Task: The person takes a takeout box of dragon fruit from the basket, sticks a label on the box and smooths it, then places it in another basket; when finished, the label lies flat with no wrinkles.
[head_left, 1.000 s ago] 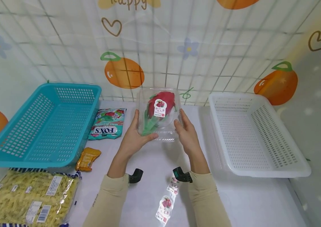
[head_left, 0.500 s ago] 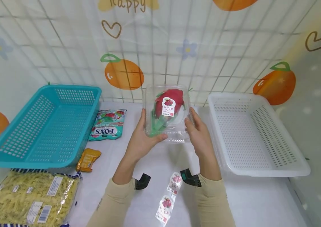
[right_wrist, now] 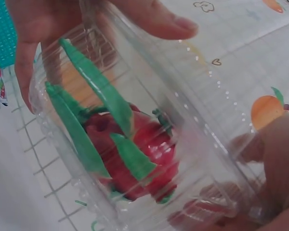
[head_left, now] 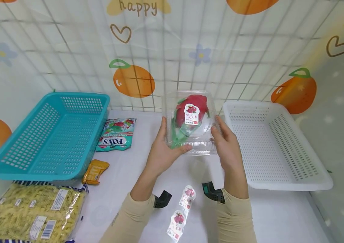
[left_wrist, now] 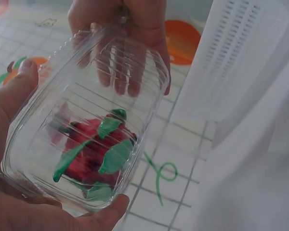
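Note:
Between both hands, above the table, is a clear plastic clamshell box [head_left: 206,140] with a red dragon fruit [head_left: 200,100] with green leaf tips inside. A white label [head_left: 191,114] with a dragon fruit picture sits on the lid. My left hand [head_left: 164,153] grips the box's left side, thumb over the front edge. On the opposite side my right hand [head_left: 228,145] holds it, thumb on the lid's edge. In the left wrist view the dragon fruit [left_wrist: 94,154] shows through the ribbed box wall. The right wrist view shows the green leaves [right_wrist: 98,86] pressed close to the plastic.
A teal basket [head_left: 88,135] stands at left and a white basket [head_left: 284,185] at right. Beside the teal one lie a FOX'S candy bag [head_left: 117,133], an orange packet [head_left: 95,171] and a large bag of yellow food [head_left: 29,209]. A strip of labels [head_left: 178,219] lies in front.
Both hands have carried the box with the dragon fruit to the right, towards the white basket. Their grip looks the same. The baskets, packets and label strip have stayed put.

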{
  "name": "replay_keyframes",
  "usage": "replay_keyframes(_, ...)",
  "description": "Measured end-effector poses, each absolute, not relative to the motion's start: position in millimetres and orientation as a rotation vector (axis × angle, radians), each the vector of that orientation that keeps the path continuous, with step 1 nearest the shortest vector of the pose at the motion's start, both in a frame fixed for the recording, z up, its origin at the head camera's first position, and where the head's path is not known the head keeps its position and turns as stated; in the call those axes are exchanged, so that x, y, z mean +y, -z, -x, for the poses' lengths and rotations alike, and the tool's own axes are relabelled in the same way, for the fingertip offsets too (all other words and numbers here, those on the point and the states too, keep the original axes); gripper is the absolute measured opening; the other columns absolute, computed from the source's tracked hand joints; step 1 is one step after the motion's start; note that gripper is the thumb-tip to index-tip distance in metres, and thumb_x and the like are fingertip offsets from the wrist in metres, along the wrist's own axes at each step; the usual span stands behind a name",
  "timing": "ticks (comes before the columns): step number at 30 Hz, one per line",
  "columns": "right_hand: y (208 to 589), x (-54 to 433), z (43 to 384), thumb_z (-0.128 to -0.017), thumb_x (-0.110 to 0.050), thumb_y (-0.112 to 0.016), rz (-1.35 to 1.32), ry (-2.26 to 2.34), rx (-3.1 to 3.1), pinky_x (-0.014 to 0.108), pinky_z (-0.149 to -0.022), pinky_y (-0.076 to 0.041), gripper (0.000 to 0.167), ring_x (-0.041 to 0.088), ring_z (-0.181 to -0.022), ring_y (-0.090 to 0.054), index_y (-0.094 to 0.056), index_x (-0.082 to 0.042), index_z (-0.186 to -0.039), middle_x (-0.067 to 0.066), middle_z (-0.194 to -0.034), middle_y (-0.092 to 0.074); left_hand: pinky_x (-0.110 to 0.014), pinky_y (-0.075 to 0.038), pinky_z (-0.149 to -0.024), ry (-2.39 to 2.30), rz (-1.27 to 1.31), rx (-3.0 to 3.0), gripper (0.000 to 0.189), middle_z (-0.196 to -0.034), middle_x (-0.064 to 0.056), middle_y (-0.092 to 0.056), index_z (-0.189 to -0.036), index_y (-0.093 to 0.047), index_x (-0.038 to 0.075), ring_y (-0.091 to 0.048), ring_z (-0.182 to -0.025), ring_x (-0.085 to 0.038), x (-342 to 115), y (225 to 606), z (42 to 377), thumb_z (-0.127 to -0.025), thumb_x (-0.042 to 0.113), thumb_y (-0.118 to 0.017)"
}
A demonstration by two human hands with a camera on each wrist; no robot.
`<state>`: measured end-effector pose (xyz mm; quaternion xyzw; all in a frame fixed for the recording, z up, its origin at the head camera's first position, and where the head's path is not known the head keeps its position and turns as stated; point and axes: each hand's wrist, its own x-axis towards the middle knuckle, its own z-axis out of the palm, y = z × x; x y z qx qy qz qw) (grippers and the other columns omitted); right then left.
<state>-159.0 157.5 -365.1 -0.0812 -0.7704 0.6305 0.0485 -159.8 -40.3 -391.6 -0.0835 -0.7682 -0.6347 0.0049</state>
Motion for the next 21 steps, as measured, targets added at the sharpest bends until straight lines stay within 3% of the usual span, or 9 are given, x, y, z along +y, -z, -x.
replay_keyframes(9, 358, 169, 151, -0.105, -0.037, -0.053, 0.368, -1.854, -2.260, 0.049, -0.113, -0.046, 0.052, 0.022, -0.141, -0.048, -0.046, -0.022, -0.155, -0.001, -0.160, -0.045, -0.059, -0.030, -0.121, 2.033, 0.260, -2.354, 0.125, -0.171, 0.008, -0.019, -0.165, -0.004, 0.030, -0.022, -0.156, -0.022, -19, 390, 156, -0.076, 0.029, -0.092)
replay_keyframes(21, 346, 190, 144, -0.103, -0.046, -0.056, 0.629, -1.759, -2.071, 0.046, -0.109, -0.050, 0.046, 0.021, -0.125, -0.056, -0.062, -0.023, -0.142, 0.003, -0.146, -0.060, -0.057, -0.030, -0.122, 2.061, 0.347, -2.291, 0.129, -0.171, 0.013, -0.014, -0.165, -0.002, 0.028, -0.020, -0.157, -0.016, 19, 384, 154, -0.075, 0.033, -0.093)
